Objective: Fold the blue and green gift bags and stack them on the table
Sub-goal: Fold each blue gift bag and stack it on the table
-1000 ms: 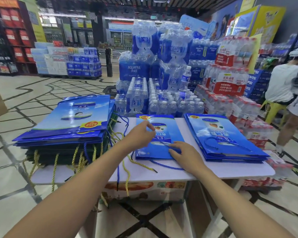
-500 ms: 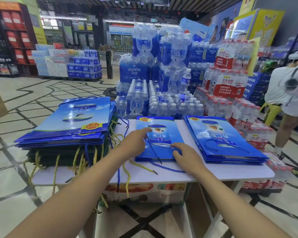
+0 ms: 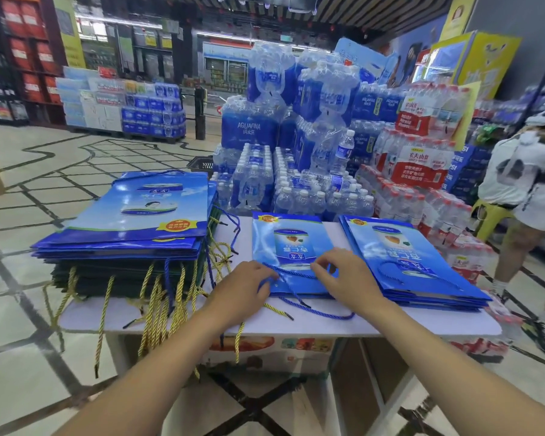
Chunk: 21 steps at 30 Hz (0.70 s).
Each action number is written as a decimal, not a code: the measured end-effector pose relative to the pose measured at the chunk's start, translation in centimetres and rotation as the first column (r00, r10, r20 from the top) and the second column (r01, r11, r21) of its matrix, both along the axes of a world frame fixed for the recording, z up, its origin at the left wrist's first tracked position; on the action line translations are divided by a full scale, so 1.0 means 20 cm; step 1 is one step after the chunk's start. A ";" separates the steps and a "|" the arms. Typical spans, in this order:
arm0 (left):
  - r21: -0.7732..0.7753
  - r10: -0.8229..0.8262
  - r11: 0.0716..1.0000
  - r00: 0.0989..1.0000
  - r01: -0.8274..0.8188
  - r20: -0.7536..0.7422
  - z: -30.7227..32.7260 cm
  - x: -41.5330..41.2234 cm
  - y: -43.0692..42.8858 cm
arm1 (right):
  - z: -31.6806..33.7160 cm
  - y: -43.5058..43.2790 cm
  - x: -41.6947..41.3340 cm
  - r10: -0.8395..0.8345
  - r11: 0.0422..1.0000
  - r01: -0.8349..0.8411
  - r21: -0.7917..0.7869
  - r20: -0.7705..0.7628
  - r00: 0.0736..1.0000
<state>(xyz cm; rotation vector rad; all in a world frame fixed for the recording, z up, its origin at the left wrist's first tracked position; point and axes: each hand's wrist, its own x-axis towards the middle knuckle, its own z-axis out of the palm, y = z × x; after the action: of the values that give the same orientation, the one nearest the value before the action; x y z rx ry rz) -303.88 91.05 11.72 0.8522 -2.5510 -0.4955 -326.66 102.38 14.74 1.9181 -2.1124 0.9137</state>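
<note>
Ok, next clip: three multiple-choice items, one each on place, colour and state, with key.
1. Where does the single flat blue paper gift bag lie? A on a chair; B on the white table, between the left bag stack and the right bag stack; C on the floor.
2. What colour are the twisted cords hanging from the dark green bags? A red; B white; C yellow.
3. What is the right hand doing? A pinching the blue cord handle; B lying flat; C waving.
Key: 1 B, stacks flank it; 2 C, they dangle yellow; 3 A, it grips the cord.
</note>
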 end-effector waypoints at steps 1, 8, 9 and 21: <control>-0.014 0.004 1.000 1.000 -0.004 0.000 0.00 0.00 0.00 | 0.05 0.00 0.05 0.044 0.990 -0.042 0.136 -0.017 0.999; 0.001 0.000 1.000 1.000 0.000 0.007 -0.02 0.01 -0.01 | 0.11 0.00 0.17 0.170 0.839 -0.059 0.540 -0.158 0.973; 0.007 0.000 1.000 1.000 0.000 0.005 -0.02 0.01 -0.01 | 0.12 -0.02 0.16 0.157 0.843 -0.093 0.530 -0.077 0.985; 0.010 -0.009 1.000 1.000 0.009 -0.018 -0.02 0.02 -0.01 | 0.11 -0.20 0.17 0.033 0.909 -0.241 0.340 0.518 0.855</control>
<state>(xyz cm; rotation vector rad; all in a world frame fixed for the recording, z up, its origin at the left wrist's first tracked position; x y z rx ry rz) -303.39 90.77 11.34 0.8361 -2.5392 -0.5173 -323.25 98.30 16.97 2.2425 -2.6526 1.2061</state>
